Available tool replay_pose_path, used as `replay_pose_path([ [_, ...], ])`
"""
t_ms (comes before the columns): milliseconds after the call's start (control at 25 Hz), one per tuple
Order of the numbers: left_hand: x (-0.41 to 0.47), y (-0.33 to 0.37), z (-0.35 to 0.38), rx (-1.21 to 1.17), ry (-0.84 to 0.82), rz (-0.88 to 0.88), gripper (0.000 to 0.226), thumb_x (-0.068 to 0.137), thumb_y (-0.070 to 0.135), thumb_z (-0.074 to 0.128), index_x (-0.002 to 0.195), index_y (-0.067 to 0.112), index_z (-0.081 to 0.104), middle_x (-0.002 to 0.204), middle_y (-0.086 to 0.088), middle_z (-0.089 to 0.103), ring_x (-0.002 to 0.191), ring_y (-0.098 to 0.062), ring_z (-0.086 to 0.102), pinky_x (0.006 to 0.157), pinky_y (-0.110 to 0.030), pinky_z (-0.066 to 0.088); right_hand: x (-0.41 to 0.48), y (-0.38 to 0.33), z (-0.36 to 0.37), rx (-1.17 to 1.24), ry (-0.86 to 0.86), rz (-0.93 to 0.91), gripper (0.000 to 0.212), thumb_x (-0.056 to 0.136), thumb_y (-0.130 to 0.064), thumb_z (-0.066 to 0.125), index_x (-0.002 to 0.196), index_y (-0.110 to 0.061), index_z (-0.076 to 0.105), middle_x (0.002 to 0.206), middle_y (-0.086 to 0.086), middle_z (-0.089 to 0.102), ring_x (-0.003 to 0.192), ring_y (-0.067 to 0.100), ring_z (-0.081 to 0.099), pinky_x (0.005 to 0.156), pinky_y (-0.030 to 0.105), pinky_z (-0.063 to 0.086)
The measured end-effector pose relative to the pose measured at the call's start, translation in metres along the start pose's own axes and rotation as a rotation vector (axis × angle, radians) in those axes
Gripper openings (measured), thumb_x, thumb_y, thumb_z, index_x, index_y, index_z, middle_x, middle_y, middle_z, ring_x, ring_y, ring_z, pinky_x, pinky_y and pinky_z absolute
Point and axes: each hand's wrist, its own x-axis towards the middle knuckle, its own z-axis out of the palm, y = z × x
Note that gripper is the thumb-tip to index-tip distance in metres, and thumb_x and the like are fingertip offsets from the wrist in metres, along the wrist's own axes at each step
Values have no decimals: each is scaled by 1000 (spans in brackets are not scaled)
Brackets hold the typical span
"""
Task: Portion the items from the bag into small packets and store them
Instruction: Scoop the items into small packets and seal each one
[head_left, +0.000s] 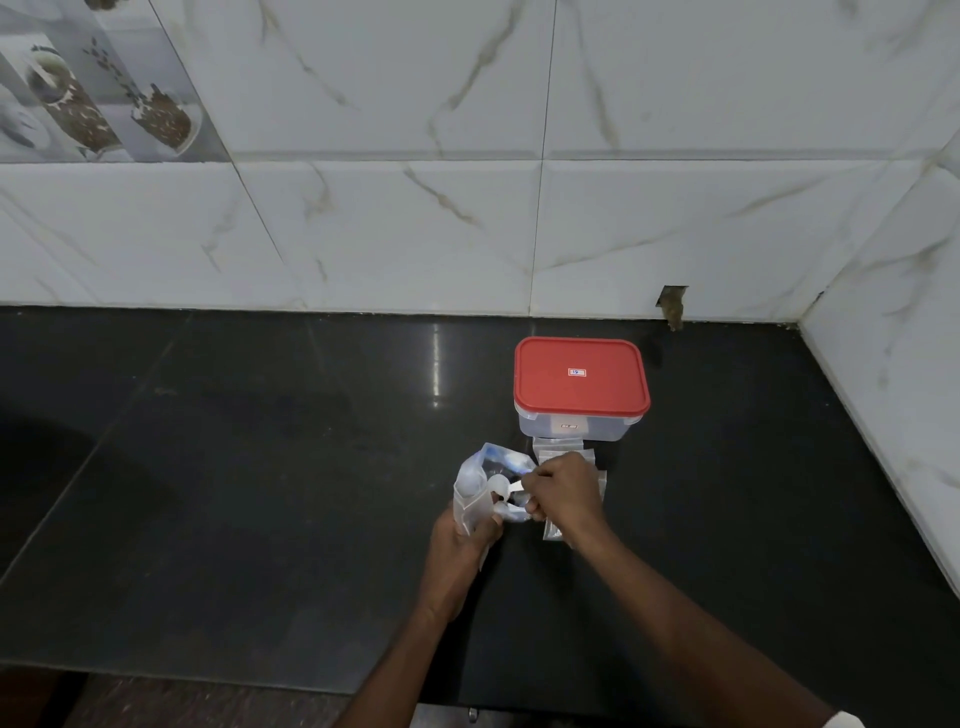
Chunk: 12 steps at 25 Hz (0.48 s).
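Clear plastic bag (474, 496) gripped by left hand (462, 540), near front of red-lidded clear box (581, 382); small white spoon (501, 486) pinched by right hand (563, 493) at bag mouth.

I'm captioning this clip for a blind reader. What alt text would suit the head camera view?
A person's left hand grips an open clear bag over a black counter while the right hand pinches a small white spoon at its mouth. Small clear packets lie by the right hand, in front of a closed red-lidded container.
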Motion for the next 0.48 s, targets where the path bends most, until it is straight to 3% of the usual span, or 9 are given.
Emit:
replay_pose_path([
  [120, 2, -3, -3, 17, -1, -9, 25, 86, 27, 68, 110, 22, 73, 106, -6, 77, 102, -24, 73, 94, -53, 56, -4, -1, -8, 200, 32, 109, 14, 79, 4, 65, 67, 10, 67, 49, 15, 62, 39, 19, 59, 47, 32, 55],
  [280, 5, -2, 0, 49, 36, -11, 34, 81, 36, 74, 113, 28, 71, 109, -1, 77, 101, -18, 73, 90, -47, 59, -9, -3, -17, 161, 78, 54, 12, 77, 1, 65, 67, 4, 70, 51, 17, 66, 42, 23, 63, 55, 38, 59],
  [480, 16, -15, 4, 185, 137, -38, 44, 69, 55, 82, 103, 30, 70, 104, 0, 73, 92, -14, 73, 83, -46, 60, -22, -14, -32, 253, 110, -27, 16, 75, 2, 62, 64, -2, 72, 52, 16, 66, 45, 27, 64, 59, 42, 61],
])
